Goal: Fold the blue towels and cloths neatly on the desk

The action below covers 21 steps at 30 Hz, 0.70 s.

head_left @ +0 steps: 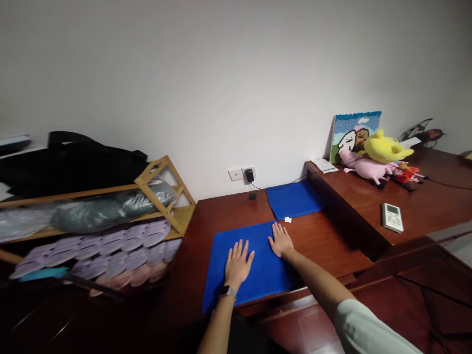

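A blue cloth lies spread flat near the front of the brown wooden desk. My left hand rests palm down on its middle left part, fingers outstretched, with a dark watch on the wrist. Toward the cloth's far right corner, my right hand also lies flat with its fingers extended. Neither hand grips anything. Behind, against the wall, sits a second blue cloth, folded smaller, and a white tag shows at its front edge.
Left of the desk stands a wooden shoe rack holding purple clogs and a black bag. A raised desktop on the right carries plush toys, a picture and a white remote. A plugged-in adapter trails a cord.
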Motion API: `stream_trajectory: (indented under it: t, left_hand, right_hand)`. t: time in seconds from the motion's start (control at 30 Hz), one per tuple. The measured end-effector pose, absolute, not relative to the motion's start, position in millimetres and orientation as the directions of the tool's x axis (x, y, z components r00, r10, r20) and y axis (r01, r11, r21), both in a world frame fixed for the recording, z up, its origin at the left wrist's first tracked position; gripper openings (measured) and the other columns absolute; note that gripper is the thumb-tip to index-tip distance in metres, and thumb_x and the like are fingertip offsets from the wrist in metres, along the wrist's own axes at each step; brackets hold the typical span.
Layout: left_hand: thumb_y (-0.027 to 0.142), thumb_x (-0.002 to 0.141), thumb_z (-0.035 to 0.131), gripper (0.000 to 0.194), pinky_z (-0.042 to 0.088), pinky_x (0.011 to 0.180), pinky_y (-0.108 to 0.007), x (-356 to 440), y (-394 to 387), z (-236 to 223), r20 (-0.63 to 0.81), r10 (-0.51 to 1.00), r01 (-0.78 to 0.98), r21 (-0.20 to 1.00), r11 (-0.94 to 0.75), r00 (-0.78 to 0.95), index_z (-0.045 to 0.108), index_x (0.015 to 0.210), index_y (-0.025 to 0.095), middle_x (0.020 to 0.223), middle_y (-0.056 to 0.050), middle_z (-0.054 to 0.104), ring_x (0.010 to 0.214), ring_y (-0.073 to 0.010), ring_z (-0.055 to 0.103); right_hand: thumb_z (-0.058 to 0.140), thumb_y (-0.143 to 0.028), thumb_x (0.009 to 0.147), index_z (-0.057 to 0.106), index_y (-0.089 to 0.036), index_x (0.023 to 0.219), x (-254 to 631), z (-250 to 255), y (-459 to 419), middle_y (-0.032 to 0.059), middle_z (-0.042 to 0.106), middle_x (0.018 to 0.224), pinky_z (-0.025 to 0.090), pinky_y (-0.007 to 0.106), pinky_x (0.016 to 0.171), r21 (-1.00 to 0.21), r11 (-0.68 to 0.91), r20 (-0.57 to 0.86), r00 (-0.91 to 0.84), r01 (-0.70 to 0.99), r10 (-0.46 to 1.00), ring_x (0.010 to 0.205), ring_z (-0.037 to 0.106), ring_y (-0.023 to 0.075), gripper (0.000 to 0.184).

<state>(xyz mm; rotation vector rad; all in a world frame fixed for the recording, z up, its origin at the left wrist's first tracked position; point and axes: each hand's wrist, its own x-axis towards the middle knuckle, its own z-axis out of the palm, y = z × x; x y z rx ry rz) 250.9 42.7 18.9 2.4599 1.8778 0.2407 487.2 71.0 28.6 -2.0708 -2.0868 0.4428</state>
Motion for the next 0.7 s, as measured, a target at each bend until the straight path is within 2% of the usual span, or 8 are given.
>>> stream_trajectory:
  t: [0.1, 0.2, 0.33, 0.43, 0.57, 0.7]
  left_hand:
    - [0.064, 0.103, 0.021, 0.075, 0.021, 0.128, -0.051, 189, 21, 20, 0.088, 0.989, 0.988, 0.090, -0.129, 0.121, 0.031, 0.162, 0.019, 0.170, -0.013, 0.027, 0.158, -0.0296, 0.024]
    - [0.064, 0.103, 0.020, 0.076, 0.023, 0.127, -0.048, 163, 1, 22, 0.089, 0.990, 0.990, 0.087, -0.113, 0.105, 0.029, 0.163, 0.018, 0.171, -0.013, 0.026, 0.158, -0.0277, 0.024]
    - [0.065, 0.102, 0.023, 0.077, 0.025, 0.127, -0.048, 163, -6, 18, 0.126, 0.987, 0.989, 0.095, -0.116, 0.104, 0.031, 0.162, 0.018, 0.170, -0.014, 0.028, 0.157, -0.0291, 0.025]
    - [0.064, 0.103, 0.024, 0.076, 0.025, 0.126, -0.050, 164, -3, 14, 0.153, 0.981, 0.986, 0.101, -0.133, 0.117, 0.031, 0.162, 0.018, 0.170, -0.014, 0.028, 0.157, -0.0297, 0.025]
    - [0.064, 0.103, 0.024, 0.076, 0.025, 0.126, -0.049, 160, 3, 11, 0.143, 0.982, 0.988, 0.075, -0.137, 0.125, 0.031, 0.162, 0.017, 0.170, -0.015, 0.026, 0.158, -0.0293, 0.024]
    - [0.063, 0.103, 0.025, 0.075, 0.025, 0.127, -0.049, 158, 9, 14, 0.106, 0.989, 0.992, 0.064, -0.108, 0.101, 0.029, 0.163, 0.018, 0.171, -0.014, 0.024, 0.158, -0.0286, 0.023]
  right_hand:
    - [0.018, -0.051, 0.103, 0.012, -0.005, 0.165, 488, 32, 71, 0.0093, 0.006, 0.174, -0.002, 0.037, 0.128, -0.325, -0.020, -0.107, -0.016, 0.946, 0.994, 0.160, 0.003, 0.0224, 0.077]
    - [0.018, -0.048, 0.103, 0.010, -0.004, 0.165, 483, 35, 64, 0.0105, 0.005, 0.174, -0.004, 0.039, 0.127, -0.331, -0.051, -0.116, 0.013, 0.942, 0.993, 0.160, 0.002, 0.0236, 0.076]
    - [0.015, -0.046, 0.104, 0.010, -0.007, 0.166, 472, 31, 27, 0.0086, 0.003, 0.174, -0.002, 0.043, 0.127, -0.313, -0.098, -0.110, 0.067, 0.945, 0.992, 0.160, 0.001, 0.0254, 0.074]
    - [0.015, -0.054, 0.104, 0.014, -0.011, 0.166, 468, 17, -11, 0.0062, 0.007, 0.174, 0.000, 0.045, 0.128, -0.302, -0.124, -0.116, 0.092, 0.945, 0.989, 0.160, 0.003, 0.0268, 0.076]
    - [0.015, -0.057, 0.104, 0.013, -0.011, 0.166, 471, 9, -34, 0.0060, 0.010, 0.173, -0.001, 0.042, 0.128, -0.303, -0.081, -0.071, 0.063, 0.950, 0.996, 0.160, 0.006, 0.0251, 0.077]
    - [0.015, -0.053, 0.104, 0.014, -0.008, 0.165, 473, 28, -24, 0.0074, 0.011, 0.173, 0.001, 0.041, 0.129, -0.316, -0.026, -0.087, -0.001, 0.948, 0.996, 0.160, 0.007, 0.0240, 0.076]
